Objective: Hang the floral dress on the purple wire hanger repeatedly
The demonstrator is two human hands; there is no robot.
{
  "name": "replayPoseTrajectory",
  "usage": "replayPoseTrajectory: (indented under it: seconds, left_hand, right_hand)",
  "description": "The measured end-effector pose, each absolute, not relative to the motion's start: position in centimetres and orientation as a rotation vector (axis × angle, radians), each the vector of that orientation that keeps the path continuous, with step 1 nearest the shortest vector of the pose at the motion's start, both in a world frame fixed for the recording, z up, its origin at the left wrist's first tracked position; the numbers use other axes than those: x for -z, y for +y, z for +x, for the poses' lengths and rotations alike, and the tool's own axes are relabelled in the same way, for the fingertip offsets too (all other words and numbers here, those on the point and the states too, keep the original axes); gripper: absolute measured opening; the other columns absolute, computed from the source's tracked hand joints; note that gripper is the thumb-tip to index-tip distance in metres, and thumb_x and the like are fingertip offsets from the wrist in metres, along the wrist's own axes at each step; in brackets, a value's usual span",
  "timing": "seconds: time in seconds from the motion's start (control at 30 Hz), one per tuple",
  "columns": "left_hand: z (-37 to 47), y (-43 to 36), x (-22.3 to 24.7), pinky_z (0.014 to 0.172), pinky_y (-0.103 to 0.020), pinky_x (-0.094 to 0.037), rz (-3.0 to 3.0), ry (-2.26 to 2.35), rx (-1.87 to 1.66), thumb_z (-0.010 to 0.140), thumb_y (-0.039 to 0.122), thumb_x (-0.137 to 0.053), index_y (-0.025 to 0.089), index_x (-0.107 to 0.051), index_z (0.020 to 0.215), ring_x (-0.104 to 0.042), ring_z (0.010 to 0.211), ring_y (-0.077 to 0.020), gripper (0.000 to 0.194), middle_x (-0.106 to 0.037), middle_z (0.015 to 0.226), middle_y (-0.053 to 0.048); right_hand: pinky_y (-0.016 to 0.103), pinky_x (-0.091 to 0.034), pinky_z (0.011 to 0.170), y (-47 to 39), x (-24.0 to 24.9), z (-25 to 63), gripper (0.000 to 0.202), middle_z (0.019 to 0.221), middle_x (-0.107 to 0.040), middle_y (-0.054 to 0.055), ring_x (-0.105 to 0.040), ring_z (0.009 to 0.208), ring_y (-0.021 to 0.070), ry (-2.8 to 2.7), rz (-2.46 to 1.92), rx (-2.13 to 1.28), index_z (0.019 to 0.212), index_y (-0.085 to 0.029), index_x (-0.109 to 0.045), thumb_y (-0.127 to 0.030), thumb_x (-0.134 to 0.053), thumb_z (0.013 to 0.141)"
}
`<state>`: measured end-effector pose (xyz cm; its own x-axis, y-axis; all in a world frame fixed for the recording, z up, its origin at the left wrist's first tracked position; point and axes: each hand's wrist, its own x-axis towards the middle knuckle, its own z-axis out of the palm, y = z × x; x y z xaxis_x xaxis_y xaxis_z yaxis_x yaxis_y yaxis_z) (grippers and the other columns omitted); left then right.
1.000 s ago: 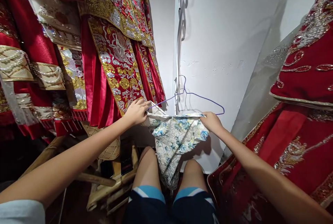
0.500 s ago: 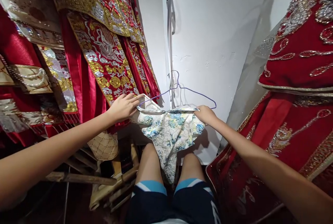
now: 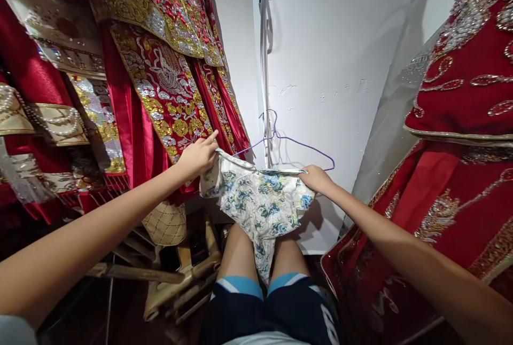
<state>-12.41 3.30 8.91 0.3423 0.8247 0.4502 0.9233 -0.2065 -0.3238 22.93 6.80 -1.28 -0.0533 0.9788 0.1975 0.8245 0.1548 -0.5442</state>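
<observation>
A white garment with a blue and green floral print (image 3: 260, 201) is stretched between my two hands, its lower part hanging in a narrow fold over my thighs. My left hand (image 3: 199, 157) pinches its upper left edge, with the index finger lifted. At the upper right edge, my right hand (image 3: 315, 178) is closed on the cloth near the hanger's right end. Behind the garment's top edge is a thin purple hanger (image 3: 300, 141). Its left end is hidden by the cloth, while its right end sticks out above my right hand.
Red costumes with gold and silver embroidery (image 3: 160, 78) hang at the left. A red beaded costume (image 3: 460, 104) stands close at the right. Ahead are a white wall (image 3: 328, 56) and a thin upright pole (image 3: 262, 67). A bamboo frame (image 3: 180, 286) sits low at the left.
My left hand has drawn the garment's upper left edge over the hanger's left end, which showed before. My right hand keeps its grip. The view has shifted slightly.
</observation>
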Motion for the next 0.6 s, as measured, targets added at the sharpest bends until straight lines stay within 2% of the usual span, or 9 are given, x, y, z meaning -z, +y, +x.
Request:
replayPoseTrajectory:
  seconds: [0.07, 0.13, 0.2, 0.27, 0.33, 0.4, 0.43, 0.5, 0.6]
  left_hand:
    - [-10.3, 4.8, -9.5, 0.078, -0.042, -0.053, -2.091, -1.701, 0.407, 0.095, 0.030, -0.037, 0.020, -0.065, 0.101, -0.064, 0.104, -0.0309, 0.030, -0.044, 0.155, -0.009]
    - [-8.3, 6.2, -9.3, 0.074, -0.037, -0.052, -2.181, -1.838, 0.609, 0.096, 0.028, -0.032, 0.021, -0.064, 0.108, -0.068, 0.093, -0.0276, 0.034, -0.066, 0.130, -0.011]
    - [-6.9, 7.3, -8.5, 0.073, -0.035, -0.050, -2.269, -1.802, 0.788, 0.097, 0.029, -0.032, 0.022, -0.059, 0.122, -0.068, 0.089, -0.0266, 0.038, -0.072, 0.111, -0.011]
    - [-6.4, 7.9, -7.5, 0.070, -0.035, -0.047, -2.259, -1.707, 0.897, 0.097, 0.033, -0.035, 0.021, -0.055, 0.126, -0.068, 0.084, -0.0276, 0.038, -0.073, 0.100, -0.011]
    - [-6.8, 8.1, -6.7, 0.065, -0.034, -0.043, -2.224, -1.656, 0.905, 0.095, 0.035, -0.036, 0.018, -0.062, 0.109, -0.065, 0.074, -0.0272, 0.034, -0.071, 0.085, -0.011]
    - [-7.4, 7.9, -6.2, 0.061, -0.032, -0.038, -2.258, -1.613, 0.863, 0.095, 0.037, -0.034, 0.019, -0.062, 0.084, -0.060, 0.064, -0.0243, 0.035, -0.065, 0.070, -0.009]
    - [-7.6, 7.7, -6.2, 0.060, -0.031, -0.036, -2.285, -1.588, 0.849, 0.095, 0.037, -0.034, 0.020, -0.060, 0.075, -0.057, 0.060, -0.0226, 0.038, -0.062, 0.065, -0.008]
    - [-8.0, 7.5, -6.5, 0.058, -0.031, -0.033, -2.327, -1.560, 0.856, 0.095, 0.039, -0.034, 0.021, -0.055, 0.066, -0.052, 0.056, -0.0206, 0.040, -0.057, 0.058, -0.006]
    - [-8.6, 7.5, -7.1, 0.058, -0.031, -0.032, -2.298, -1.652, 0.942, 0.092, 0.041, -0.039, 0.021, -0.052, 0.061, -0.051, 0.056, -0.0214, 0.039, -0.056, 0.057, -0.006]
  right_hand:
    - [0.026, -0.031, 0.052, 6.6, 1.7, 22.2, 0.020, 0.054, -0.051, 0.001, -0.052, 0.055, 0.0168, -1.933, -1.642, -0.461, 0.057, -0.020, -0.050, -0.022, -0.048, 0.077]
    - [0.025, -0.034, 0.052, 6.1, 2.1, 21.5, 0.021, 0.054, -0.052, 0.000, -0.053, 0.056, 0.0161, -1.957, -1.557, -0.515, 0.056, -0.019, -0.051, -0.021, -0.046, 0.076]
    - [0.023, -0.037, 0.055, 5.5, 2.5, 21.0, 0.018, 0.059, -0.057, 0.001, -0.057, 0.062, 0.0165, -1.993, -1.459, -0.540, 0.060, -0.018, -0.056, -0.017, -0.045, 0.073]
    - [0.022, -0.041, 0.062, 4.9, 2.8, 21.3, 0.024, 0.071, -0.065, 0.001, -0.060, 0.071, 0.0170, -1.985, -1.338, -0.529, 0.076, -0.016, -0.065, -0.013, -0.043, 0.069]
    - [0.023, -0.042, 0.064, 4.7, 3.0, 22.5, 0.049, 0.076, -0.066, 0.000, -0.060, 0.071, 0.0165, -1.857, -1.235, -0.453, 0.109, -0.016, -0.066, -0.012, -0.044, 0.066]
    - [0.024, -0.041, 0.061, 4.9, 2.9, 24.4, 0.073, 0.070, -0.062, -0.004, -0.055, 0.061, 0.0159, -1.659, -1.197, -0.321, 0.138, -0.016, -0.049, -0.013, -0.048, 0.065]
    - [0.024, -0.040, 0.059, 5.2, 2.6, 25.6, 0.079, 0.066, -0.060, -0.005, -0.052, 0.057, 0.0155, -1.581, -1.209, -0.268, 0.144, -0.015, -0.042, -0.015, -0.051, 0.066]
    - [0.025, -0.040, 0.058, 6.0, 1.4, 27.8, 0.075, 0.063, -0.058, -0.005, -0.051, 0.055, 0.0154, -1.548, -1.275, -0.267, 0.141, -0.013, -0.049, -0.019, -0.055, 0.067]
    - [0.027, -0.042, 0.058, 7.1, -1.0, 30.3, 0.036, 0.062, -0.063, 0.001, -0.054, 0.057, 0.0170, -1.727, -1.335, -0.622, 0.100, -0.010, -0.073, -0.028, -0.060, 0.072]
